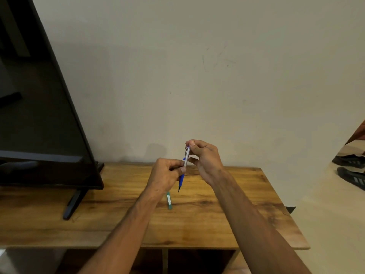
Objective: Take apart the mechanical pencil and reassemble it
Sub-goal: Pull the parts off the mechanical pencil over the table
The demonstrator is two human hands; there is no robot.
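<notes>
A mechanical pencil (182,179) with a blue grip, a silver upper barrel and a dark tip is held nearly upright above the wooden table (227,210), tip pointing down. My left hand (165,176) grips its middle, fingers curled round the barrel. My right hand (205,157) pinches the pencil's top end between thumb and forefinger. A small green case with a white label (169,200) lies on the table just below the pencil tip, partly hidden by my left wrist.
A black flat screen (39,115) on a stand (74,204) fills the left of the table. A pale wall rises behind. Dark shoes (351,171) lie on the floor at the right. The table's front edge runs below my forearms.
</notes>
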